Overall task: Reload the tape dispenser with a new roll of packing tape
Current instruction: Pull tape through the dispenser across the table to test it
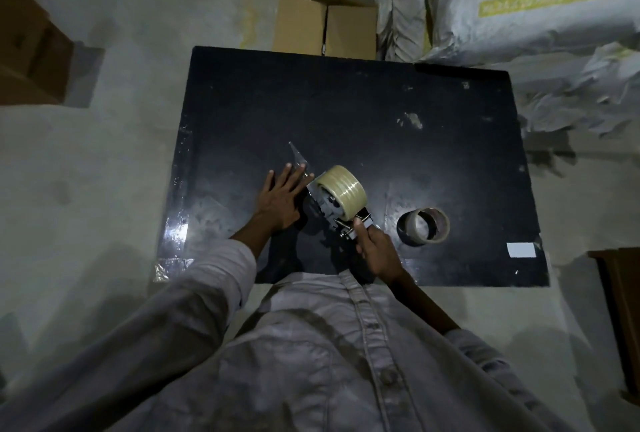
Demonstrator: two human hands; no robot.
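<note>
— Tape first: where is the new roll?

— Already seated on the tape dispenser point(332, 209), near the middle of the black table point(346, 102). The new roll point(343, 189) looks full and pale, standing up on the hub.

— And who holds what?

— The right hand point(374, 251) grips the dispenser's handle at the near end, fingers closed tight around it, thumb along the top. That keeps the tool steady and tilted so its front end meets the table.

— The left hand point(280, 199)?

— Flat on the table just left of the dispenser, fingers spread and straight, holding nothing. It seems to press down a clear strip of tape point(299, 161) that runs out from the dispenser's mouth toward the far left. I judge this pins the free end so the tape can be drawn taut and cut or tested.

— What about the ring on the right?

— A spent roll point(424, 225), nearly bare core, lies on its side near the right hand, apart from the dispenser. Set aside, out of the way.

— So how far along?

— Close to done, by my reading; only the threading is being checked.
</note>
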